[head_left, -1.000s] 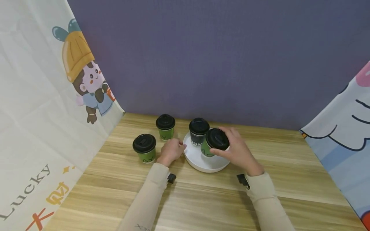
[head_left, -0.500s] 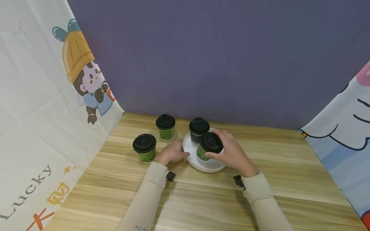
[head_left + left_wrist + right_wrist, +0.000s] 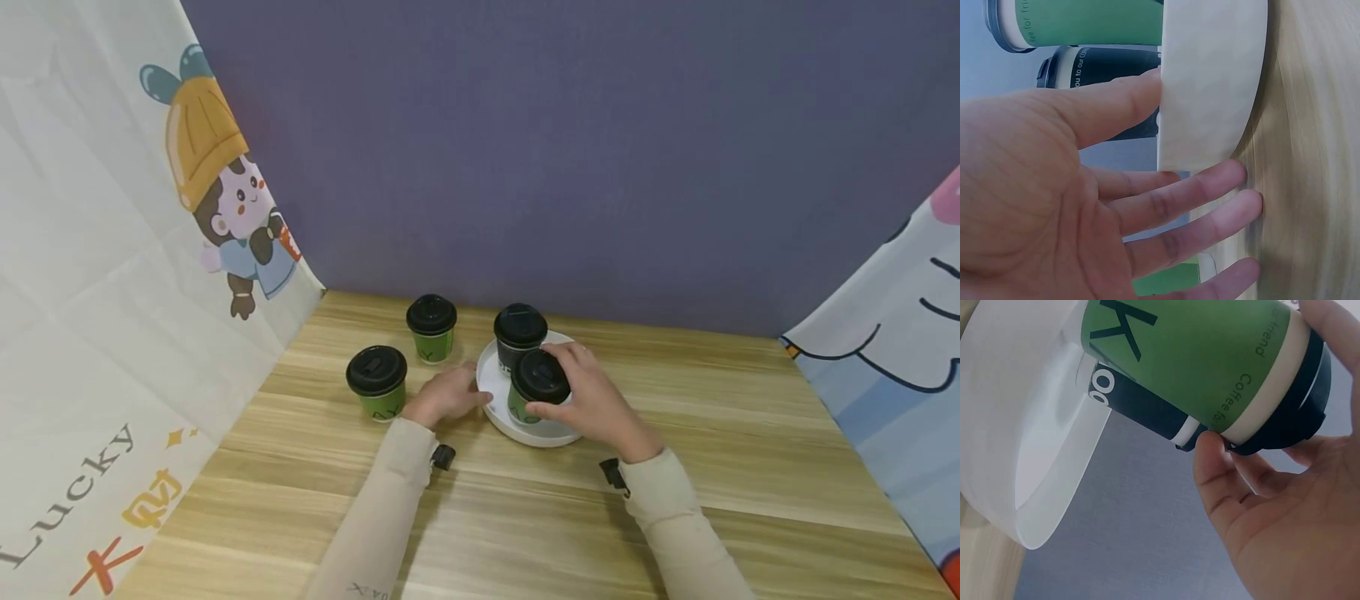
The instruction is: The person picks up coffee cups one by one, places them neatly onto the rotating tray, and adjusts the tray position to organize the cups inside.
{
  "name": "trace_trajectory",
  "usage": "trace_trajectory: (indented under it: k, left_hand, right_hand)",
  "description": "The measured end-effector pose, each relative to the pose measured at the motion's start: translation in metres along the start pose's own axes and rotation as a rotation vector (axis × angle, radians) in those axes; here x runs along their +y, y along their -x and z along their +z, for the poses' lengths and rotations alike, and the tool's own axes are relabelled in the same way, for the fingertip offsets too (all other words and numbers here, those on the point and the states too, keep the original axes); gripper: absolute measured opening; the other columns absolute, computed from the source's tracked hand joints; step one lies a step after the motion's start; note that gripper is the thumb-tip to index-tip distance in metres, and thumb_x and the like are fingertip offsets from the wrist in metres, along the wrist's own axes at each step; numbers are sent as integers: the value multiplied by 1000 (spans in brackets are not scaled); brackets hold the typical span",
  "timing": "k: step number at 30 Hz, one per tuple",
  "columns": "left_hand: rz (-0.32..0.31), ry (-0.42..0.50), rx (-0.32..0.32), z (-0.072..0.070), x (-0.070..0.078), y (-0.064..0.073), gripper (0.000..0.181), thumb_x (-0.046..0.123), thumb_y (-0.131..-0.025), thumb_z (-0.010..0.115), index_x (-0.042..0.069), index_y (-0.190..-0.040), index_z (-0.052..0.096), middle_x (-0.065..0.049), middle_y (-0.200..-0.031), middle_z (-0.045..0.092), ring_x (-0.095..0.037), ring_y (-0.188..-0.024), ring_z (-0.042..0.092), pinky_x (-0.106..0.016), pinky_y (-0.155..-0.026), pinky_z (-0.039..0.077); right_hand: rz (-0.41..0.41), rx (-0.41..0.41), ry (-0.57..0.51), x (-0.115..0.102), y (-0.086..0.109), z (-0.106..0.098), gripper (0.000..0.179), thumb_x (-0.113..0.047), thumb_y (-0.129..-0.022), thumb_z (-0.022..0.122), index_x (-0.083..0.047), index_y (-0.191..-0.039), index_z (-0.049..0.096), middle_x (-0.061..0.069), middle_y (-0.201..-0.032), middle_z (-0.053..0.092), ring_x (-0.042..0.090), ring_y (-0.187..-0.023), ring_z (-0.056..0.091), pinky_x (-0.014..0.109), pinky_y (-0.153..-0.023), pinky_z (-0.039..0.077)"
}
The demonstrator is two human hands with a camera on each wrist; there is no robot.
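Note:
In the head view, a round white tray with a raised rim bears a dark paper cup with a black lid. My right hand grips a green paper cup by its black lid and upper side, upright within the tray's outline, in front of the dark cup. At the tray's left side, my left hand holds the rim, its thumb at the rim's edge and the other fingers outside the wall. In the right wrist view, the green cup overlaps the dark cup.
Two more green cups with black lids stand left of the tray: one farther back, one nearer beside my left wrist. The wooden table meets a purple-grey backdrop behind, with printed cloths at both sides.
My right hand has brought the green cup left, toward me and lower over the tray. My left hand's thumb has moved onto the tray's rim. The other cups stay put.

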State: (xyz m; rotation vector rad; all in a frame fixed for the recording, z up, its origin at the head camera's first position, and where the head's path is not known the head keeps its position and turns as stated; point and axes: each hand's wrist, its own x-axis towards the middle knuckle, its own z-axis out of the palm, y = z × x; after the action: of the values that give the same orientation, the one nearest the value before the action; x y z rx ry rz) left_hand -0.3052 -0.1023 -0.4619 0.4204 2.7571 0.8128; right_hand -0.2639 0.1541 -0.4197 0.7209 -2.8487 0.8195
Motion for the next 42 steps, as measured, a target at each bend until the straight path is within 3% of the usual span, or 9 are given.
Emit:
trace_trajectory:
  k: [15, 42]
  left_hand:
    - [-7, -7, 6, 1, 5, -5, 52, 36, -99, 67, 8, -142, 57, -11, -140, 64, -34, -127, 61, -51, -106, 49]
    - [-32, -17, 57, 4, 12, -16, 54, 33, -102, 62, 3, -147, 53, -13, -142, 62, -34, -131, 59, -50, -107, 49]
  right_hand:
    - [-35, 39, -45, 3, -4, 4, 74, -46, -84, 83, -11, -140, 49, 8, -138, 44, 29, -131, 50, 50, -105, 49]
    - [-79, 156, -69, 12, -14, 12, 69, -40, -80, 88, -7, -123, 46, 10, -122, 45, 26, -106, 57, 44, -90, 52]
